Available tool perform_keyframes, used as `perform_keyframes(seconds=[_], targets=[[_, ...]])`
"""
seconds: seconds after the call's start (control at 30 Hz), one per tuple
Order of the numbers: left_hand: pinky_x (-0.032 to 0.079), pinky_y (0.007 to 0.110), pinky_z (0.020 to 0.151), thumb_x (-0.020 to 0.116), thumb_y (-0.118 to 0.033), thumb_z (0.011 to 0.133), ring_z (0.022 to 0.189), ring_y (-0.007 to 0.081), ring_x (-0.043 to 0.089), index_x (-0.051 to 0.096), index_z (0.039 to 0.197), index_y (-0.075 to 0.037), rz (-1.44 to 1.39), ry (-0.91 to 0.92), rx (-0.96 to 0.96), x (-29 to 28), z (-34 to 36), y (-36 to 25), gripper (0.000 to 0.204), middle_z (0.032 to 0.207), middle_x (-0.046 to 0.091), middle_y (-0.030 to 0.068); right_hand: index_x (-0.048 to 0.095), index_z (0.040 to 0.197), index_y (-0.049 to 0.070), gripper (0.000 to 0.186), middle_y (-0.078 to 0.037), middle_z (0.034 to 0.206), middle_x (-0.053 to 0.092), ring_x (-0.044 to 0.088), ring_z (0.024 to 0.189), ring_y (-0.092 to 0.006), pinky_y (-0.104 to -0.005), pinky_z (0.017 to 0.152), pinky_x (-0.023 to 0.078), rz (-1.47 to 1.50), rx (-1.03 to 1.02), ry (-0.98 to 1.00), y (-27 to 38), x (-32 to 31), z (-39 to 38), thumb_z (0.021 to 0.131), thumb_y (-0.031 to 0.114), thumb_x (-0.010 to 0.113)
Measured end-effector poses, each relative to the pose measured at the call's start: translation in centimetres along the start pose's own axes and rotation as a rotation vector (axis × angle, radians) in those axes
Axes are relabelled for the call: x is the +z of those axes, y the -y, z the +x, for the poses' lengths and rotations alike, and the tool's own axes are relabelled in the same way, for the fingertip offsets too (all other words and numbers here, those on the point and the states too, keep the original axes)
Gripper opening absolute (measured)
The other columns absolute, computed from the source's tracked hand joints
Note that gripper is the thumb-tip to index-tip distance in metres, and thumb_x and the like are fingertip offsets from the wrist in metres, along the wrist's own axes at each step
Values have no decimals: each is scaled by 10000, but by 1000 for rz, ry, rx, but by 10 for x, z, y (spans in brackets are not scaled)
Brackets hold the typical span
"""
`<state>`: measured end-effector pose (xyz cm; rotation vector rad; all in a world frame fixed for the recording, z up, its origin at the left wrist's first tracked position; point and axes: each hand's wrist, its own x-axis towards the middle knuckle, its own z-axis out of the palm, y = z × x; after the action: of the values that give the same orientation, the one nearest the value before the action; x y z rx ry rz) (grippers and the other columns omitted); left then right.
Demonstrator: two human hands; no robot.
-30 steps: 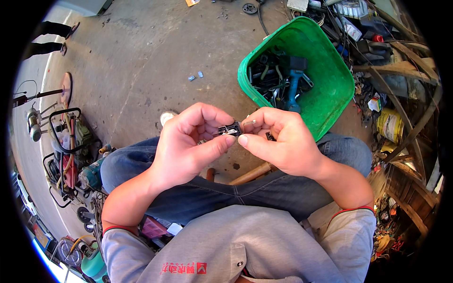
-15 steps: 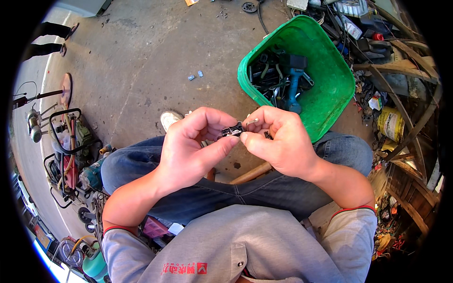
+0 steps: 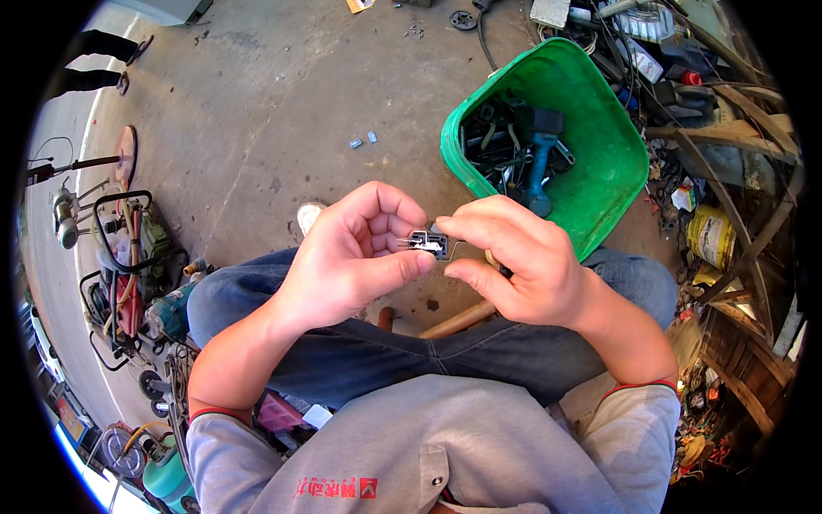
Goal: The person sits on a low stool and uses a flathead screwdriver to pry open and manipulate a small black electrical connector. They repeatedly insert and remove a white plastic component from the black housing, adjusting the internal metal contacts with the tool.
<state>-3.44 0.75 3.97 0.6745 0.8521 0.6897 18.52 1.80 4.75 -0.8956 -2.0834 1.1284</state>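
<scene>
My left hand pinches a small black plastic part with bright metal pieces between thumb and fingers, above my lap. Thin metal prongs stick out of its left side. Close on the right is my right hand, its index fingertip at the part's upper edge and its thumb lower down, the two apart. A thin bent wire runs from beside the part into the curled fingers of this hand. Those fingers hide where the wire ends, and a small pale piece among them is unclear.
A green tub with a blue cordless power tool and several hand tools stands ahead right. Two small bluish pieces lie on the concrete. Machines stand at left, scrap wood at right. Another person's legs show far left.
My right thumb and index finger have spread apart from their pinch at the black part. More of the part's metal face now shows. My left hand keeps its hold.
</scene>
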Motion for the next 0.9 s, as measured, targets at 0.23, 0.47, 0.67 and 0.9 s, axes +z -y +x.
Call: perform_keyframes(seconds=[0.23, 0.47, 0.67, 0.9], targets=[[486, 202, 749, 680, 20, 817, 821, 49, 581, 529, 1006, -16, 24, 40, -70, -2, -1, -3, 244, 905, 612, 14, 609, 1017, -17, 298, -132, 927, 594, 627, 698, -259, -318, 577, 521, -42, -41, -4, -1, 2, 0, 742, 27, 715], [492, 201, 743, 675, 19, 821, 832, 56, 594, 532, 1012, -14, 21, 65, -75, -2, 0, -2, 240, 905, 624, 21, 613, 1002, -17, 310, -145, 917, 605, 630, 718, -267, -322, 592, 521, -62, -60, 10, -1, 0, 1, 722, 30, 737], [495, 205, 745, 676, 19, 820, 836, 59, 598, 532, 1010, -16, 24, 59, -85, -2, -1, -3, 241, 910, 629, 26, 626, 993, -23, 318, -168, 927, 619, 641, 763, -282, -322, 619, 527, -50, 14, 31, 5, -1, 0, 706, 21, 757], [499, 213, 742, 679, 16, 817, 836, 61, 599, 530, 1012, -17, 40, 65, -82, -1, -2, -2, 248, 914, 631, 28, 617, 989, -34, 322, -173, 914, 617, 638, 774, -283, -322, 627, 526, -61, -46, 25, 0, 1, -2, 701, 8, 755]])
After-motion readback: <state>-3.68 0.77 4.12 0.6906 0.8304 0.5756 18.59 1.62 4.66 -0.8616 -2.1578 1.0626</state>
